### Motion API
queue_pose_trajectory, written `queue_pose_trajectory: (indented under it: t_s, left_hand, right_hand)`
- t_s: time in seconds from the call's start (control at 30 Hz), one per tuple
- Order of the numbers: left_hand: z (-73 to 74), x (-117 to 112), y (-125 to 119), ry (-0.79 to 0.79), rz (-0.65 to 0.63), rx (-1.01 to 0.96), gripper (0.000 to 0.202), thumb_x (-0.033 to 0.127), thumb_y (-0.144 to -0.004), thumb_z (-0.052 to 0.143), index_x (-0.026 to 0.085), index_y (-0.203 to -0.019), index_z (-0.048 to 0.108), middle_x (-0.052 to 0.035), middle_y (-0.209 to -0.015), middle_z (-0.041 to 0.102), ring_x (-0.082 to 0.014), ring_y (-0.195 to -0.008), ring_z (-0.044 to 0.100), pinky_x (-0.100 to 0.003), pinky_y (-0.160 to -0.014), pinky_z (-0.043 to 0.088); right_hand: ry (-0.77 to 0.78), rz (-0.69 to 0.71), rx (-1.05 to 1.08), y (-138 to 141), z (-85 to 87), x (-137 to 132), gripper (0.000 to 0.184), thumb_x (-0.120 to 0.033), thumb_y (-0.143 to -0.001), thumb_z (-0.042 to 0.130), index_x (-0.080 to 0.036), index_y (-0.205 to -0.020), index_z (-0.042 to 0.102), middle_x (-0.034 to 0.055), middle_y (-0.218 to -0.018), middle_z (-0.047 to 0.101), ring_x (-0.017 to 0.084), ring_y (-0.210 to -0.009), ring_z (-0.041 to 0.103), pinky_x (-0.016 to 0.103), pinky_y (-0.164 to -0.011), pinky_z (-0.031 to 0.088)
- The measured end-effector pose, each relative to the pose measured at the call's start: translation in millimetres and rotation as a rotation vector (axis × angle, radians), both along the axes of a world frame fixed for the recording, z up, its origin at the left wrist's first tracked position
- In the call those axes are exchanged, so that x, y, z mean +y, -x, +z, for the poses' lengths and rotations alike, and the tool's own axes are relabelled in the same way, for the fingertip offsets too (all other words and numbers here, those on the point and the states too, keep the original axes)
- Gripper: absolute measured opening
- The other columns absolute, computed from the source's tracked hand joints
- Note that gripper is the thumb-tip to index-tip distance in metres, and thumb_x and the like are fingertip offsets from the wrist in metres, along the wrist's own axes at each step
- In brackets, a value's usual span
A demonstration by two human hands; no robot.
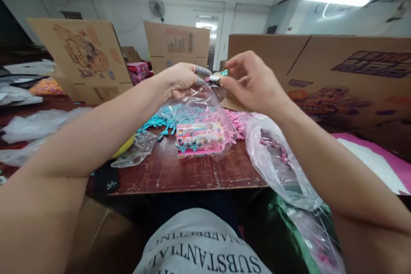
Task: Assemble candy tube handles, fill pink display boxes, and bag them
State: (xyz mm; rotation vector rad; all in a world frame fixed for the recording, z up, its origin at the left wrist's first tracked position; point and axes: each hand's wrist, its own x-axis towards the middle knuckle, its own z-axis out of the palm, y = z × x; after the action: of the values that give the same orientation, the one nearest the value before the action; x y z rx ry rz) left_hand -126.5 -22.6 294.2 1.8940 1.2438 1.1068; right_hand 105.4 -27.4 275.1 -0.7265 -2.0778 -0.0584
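Observation:
My left hand point(180, 80), with grey finger cots on the fingertips, pinches the top edge of a clear plastic bag point(205, 107) held above the table. Inside the bag hangs a pink printed toy box point(199, 138). My right hand point(252, 80) is level with the left, fingers curled, pinching a small white and pink piece point(214, 78) at the bag's mouth. Loose teal plastic parts point(160, 122) and pink plastic parts point(238, 120) lie on the brown table point(192, 173) under the bag.
A clear bag with small pink pieces point(276, 158) slumps beside my right forearm. Open cardboard cartons point(83, 58) point(321, 77) stand at the back and right. Crumpled plastic sheets point(35, 122) lie at left, a yellow round thing point(123, 147) and a black object point(105, 178) near the front edge.

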Motion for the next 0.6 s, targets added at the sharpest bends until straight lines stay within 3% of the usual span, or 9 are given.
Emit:
queue_pose_trajectory:
  t_s: [0.13, 0.23, 0.33, 0.4, 0.5, 0.6]
  left_hand:
    - [8.5, -28, -14, 0.029, -0.268, 0.184, 0.022, 0.013, -0.075, 0.072, 0.016, -0.096, 0.076, -0.0088, -0.09, 0.073, -0.026, -0.092, 0.077, -0.04, -0.081, 0.063]
    - [20.6, -49, -3, 0.021, -0.362, 0.385, 0.018, 0.023, -0.071, 0.079, 0.02, -0.089, 0.078, -0.0076, -0.092, 0.073, -0.0269, -0.094, 0.077, -0.037, -0.081, 0.062]
    - [31.7, -64, 22, 0.1, -0.351, 0.48, 0.024, 0.033, -0.073, 0.083, 0.022, -0.093, 0.079, -0.0076, -0.095, 0.073, -0.0281, -0.096, 0.077, -0.036, -0.082, 0.061]
    - [34.1, -71, 43, 0.149, -0.297, 0.503, 0.033, 0.038, -0.075, 0.083, 0.022, -0.103, 0.079, -0.0071, -0.097, 0.073, -0.0282, -0.098, 0.076, -0.037, -0.084, 0.06]
    - [28.3, -81, 77, 0.188, -0.157, 0.534, 0.051, 0.043, -0.081, 0.08, 0.018, -0.124, 0.072, -0.0057, -0.105, 0.074, -0.0248, -0.1, 0.074, -0.037, -0.09, 0.059]
    - [16.8, -91, 116, 0.272, -0.112, 0.652, 0.068, 0.047, -0.086, 0.075, 0.011, -0.141, 0.057, -0.0056, -0.117, 0.075, -0.0187, -0.103, 0.07, -0.039, -0.097, 0.056]
  right_hand:
    - [0.061, 0.19, -0.042, 36, 18.2, 3, 0.049, -0.047, -0.107, 0.046, -0.028, -0.152, 0.049, 0.01, -0.155, 0.056, 0.029, -0.142, 0.055, 0.051, -0.115, 0.051]
    - [0.262, 0.359, 0.014, 51, 25.0, 17, 0.058, -0.061, -0.11, 0.03, -0.029, -0.156, 0.045, 0.0105, -0.15, 0.062, 0.029, -0.132, 0.063, 0.05, -0.105, 0.056]
    - [0.499, 0.542, -0.167, 59, 17.9, 22, 0.075, -0.083, -0.102, 0.03, -0.025, -0.14, 0.061, 0.0109, -0.119, 0.075, 0.025, -0.099, 0.071, 0.042, -0.083, 0.059]
    - [0.636, 0.627, -0.367, 60, 7.6, 23, 0.073, -0.087, -0.095, 0.045, -0.023, -0.12, 0.071, 0.008, -0.099, 0.076, 0.02, -0.079, 0.066, 0.036, -0.071, 0.055]
    - [0.706, 0.703, -0.561, 50, -7.2, 26, 0.057, -0.076, -0.088, 0.071, -0.02, -0.095, 0.074, 0.0019, -0.083, 0.07, 0.013, -0.073, 0.058, 0.031, -0.069, 0.05]
    - [0.68, 0.69, -0.521, 24, -9.9, 24, 0.049, -0.066, -0.09, 0.076, -0.018, -0.091, 0.074, -0.0012, -0.081, 0.07, 0.01, -0.078, 0.061, 0.027, -0.074, 0.05]
